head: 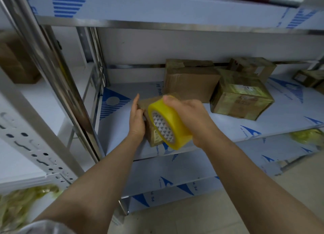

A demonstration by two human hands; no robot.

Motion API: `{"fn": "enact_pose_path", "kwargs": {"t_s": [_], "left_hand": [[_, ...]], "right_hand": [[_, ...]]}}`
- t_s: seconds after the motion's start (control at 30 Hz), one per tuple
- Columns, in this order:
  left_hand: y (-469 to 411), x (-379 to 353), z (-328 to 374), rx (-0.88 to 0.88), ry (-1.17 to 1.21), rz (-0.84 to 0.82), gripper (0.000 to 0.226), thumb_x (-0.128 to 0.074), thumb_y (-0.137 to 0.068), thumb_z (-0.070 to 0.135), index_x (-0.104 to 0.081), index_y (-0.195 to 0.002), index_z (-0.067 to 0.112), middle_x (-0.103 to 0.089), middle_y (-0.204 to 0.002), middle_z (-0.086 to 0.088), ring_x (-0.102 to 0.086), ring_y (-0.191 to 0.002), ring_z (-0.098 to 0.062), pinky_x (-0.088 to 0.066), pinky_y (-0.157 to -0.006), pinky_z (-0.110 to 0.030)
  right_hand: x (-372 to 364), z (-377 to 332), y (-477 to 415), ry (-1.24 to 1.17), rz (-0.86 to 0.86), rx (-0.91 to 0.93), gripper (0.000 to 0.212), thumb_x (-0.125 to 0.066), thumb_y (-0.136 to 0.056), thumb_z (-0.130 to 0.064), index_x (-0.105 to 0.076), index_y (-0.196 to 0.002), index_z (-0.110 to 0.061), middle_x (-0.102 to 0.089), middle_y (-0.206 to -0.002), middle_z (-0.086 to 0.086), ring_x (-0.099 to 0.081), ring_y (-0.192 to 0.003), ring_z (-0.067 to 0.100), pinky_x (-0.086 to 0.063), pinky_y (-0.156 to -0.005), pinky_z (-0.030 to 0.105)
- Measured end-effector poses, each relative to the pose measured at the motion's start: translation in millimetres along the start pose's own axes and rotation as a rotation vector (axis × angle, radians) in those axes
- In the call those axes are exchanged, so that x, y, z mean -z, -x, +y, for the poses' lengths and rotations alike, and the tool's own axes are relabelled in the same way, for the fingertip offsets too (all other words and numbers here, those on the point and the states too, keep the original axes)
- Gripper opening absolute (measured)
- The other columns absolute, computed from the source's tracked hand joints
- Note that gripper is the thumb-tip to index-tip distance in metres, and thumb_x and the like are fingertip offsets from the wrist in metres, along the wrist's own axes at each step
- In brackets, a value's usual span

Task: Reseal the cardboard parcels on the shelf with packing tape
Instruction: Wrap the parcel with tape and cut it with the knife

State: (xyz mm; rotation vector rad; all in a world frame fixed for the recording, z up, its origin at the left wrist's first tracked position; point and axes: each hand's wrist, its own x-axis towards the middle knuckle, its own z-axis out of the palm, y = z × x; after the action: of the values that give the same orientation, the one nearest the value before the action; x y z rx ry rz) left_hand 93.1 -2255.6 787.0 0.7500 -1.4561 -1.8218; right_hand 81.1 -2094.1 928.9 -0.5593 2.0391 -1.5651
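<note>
- The small parcel [151,133] sits at the front edge of the middle shelf [122,137], tipped up on one end, between the two hands.
- The left hand [136,121] steadies it on its left side. The thumb lies over the near edge and one finger points straight up along the wall, so that grip is closed on the box.
- The right hand [191,116] wraps over the outer rim of the yellow tape roll [166,114], clamped on it, and holds the roll against the parcel's top right.
- The parcel looks light and small enough for one hand. Its cardboard is creased and already wrapped in old tape, so it probably gives under pressure. Holding it by the corners and edges seems safer than pressing the flat faces.
- The old tape skin is likely slick, so a firm hold across two opposite sides should stop it twisting as the new tape pulls.
- The roll is stiff and best held by its rim or core, with fingers off the sticky side.
- Whether a strip is already stuck down cannot be told.
- Further back stand a plain brown box [189,82] and a heavily taped box [240,100].
</note>
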Motion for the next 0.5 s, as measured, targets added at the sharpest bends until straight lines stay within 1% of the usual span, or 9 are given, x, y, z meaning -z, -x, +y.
{"fn": "enact_pose_path", "kwargs": {"t_s": [0.03,0.07,0.1,0.17,0.2,0.27,0.33,0.37,0.5], "left_hand": [[1,0,2,-0.002,0.011,-0.003,0.049,-0.04,-0.087,0.015,-0.048,-0.122,0.048,-0.063,-0.109,-0.004,-0.06,-0.1,-0.026,-0.047,-0.094,-0.049],[1,0,3,-0.007,0.018,-0.006,0.046,-0.041,-0.085,0.016,-0.051,-0.116,0.048,-0.062,-0.116,-0.005,-0.059,-0.107,-0.027,-0.049,-0.095,-0.046],[1,1,3,-0.009,0.02,-0.009,0.043,-0.041,-0.085,0.016,-0.053,-0.112,0.047,-0.061,-0.118,-0.005,-0.058,-0.11,-0.029,-0.049,-0.094,-0.044],[2,2,4,-0.014,0.017,-0.02,0.036,-0.041,-0.088,0.015,-0.055,-0.108,0.041,-0.059,-0.113,-0.004,-0.057,-0.106,-0.028,-0.049,-0.087,-0.037],[2,3,6,-0.015,0.022,-0.025,0.033,-0.041,-0.087,0.016,-0.055,-0.106,0.039,-0.059,-0.109,-0.002,-0.056,-0.102,-0.026,-0.048,-0.084,-0.035],[2,4,7,-0.024,0.036,-0.036,0.031,-0.042,-0.082,0.019,-0.056,-0.102,0.038,-0.057,-0.105,-0.002,-0.054,-0.097,-0.022,-0.047,-0.081,-0.033],[1,5,6,-0.039,0.035,-0.048,0.032,-0.04,-0.088,0.011,-0.055,-0.102,0.036,-0.056,-0.104,-0.002,-0.052,-0.098,-0.022,-0.047,-0.078,-0.03],[1,5,6,-0.043,0.03,-0.051,0.034,-0.038,-0.091,0.008,-0.054,-0.102,0.035,-0.056,-0.103,-0.001,-0.052,-0.097,-0.022,-0.047,-0.077,-0.029],[0,6,7,-0.033,0.018,-0.057,0.038,-0.034,-0.093,0.003,-0.053,-0.103,0.034,-0.056,-0.101,0.003,-0.053,-0.091,-0.016,-0.046,-0.076,-0.027]], "right_hand": [[2,7,4,-0.008,0.002,-0.003,0.03,-0.066,-0.086,-0.041,-0.059,-0.064,-0.023,-0.061,-0.052,-0.015,-0.058,-0.057,0.0,-0.048,-0.057,0.017],[2,15,6,-0.014,0.003,-0.008,0.028,-0.066,-0.087,-0.039,-0.059,-0.063,-0.025,-0.06,-0.048,-0.018,-0.058,-0.054,-0.002,-0.048,-0.055,0.014],[2,21,9,-0.027,0.008,-0.02,0.028,-0.066,-0.087,-0.038,-0.059,-0.063,-0.026,-0.06,-0.048,-0.018,-0.058,-0.055,-0.001,-0.049,-0.059,0.016],[1,31,12,-0.055,0.026,-0.054,0.028,-0.067,-0.087,-0.036,-0.06,-0.063,-0.024,-0.062,-0.057,-0.012,-0.059,-0.063,0.005,-0.053,-0.073,0.026],[1,33,12,-0.062,0.033,-0.064,0.027,-0.067,-0.087,-0.036,-0.06,-0.064,-0.024,-0.062,-0.063,-0.011,-0.06,-0.067,0.007,-0.053,-0.077,0.03],[2,34,12,-0.072,0.042,-0.067,0.024,-0.066,-0.087,-0.037,-0.061,-0.066,-0.025,-0.062,-0.066,-0.011,-0.06,-0.069,0.007,-0.052,-0.074,0.027],[3,34,11,-0.077,0.041,-0.057,0.025,-0.066,-0.087,-0.037,-0.061,-0.066,-0.025,-0.061,-0.062,-0.014,-0.059,-0.065,0.004,-0.05,-0.067,0.021],[3,35,11,-0.07,0.042,-0.054,0.027,-0.066,-0.087,-0.038,-0.06,-0.065,-0.024,-0.061,-0.06,-0.013,-0.058,-0.063,0.004,-0.05,-0.066,0.022],[2,44,11,-0.022,0.051,-0.071,0.029,-0.064,-0.088,-0.039,-0.059,-0.065,-0.022,-0.06,-0.069,-0.005,-0.059,-0.072,0.013,-0.052,-0.079,0.033]]}}
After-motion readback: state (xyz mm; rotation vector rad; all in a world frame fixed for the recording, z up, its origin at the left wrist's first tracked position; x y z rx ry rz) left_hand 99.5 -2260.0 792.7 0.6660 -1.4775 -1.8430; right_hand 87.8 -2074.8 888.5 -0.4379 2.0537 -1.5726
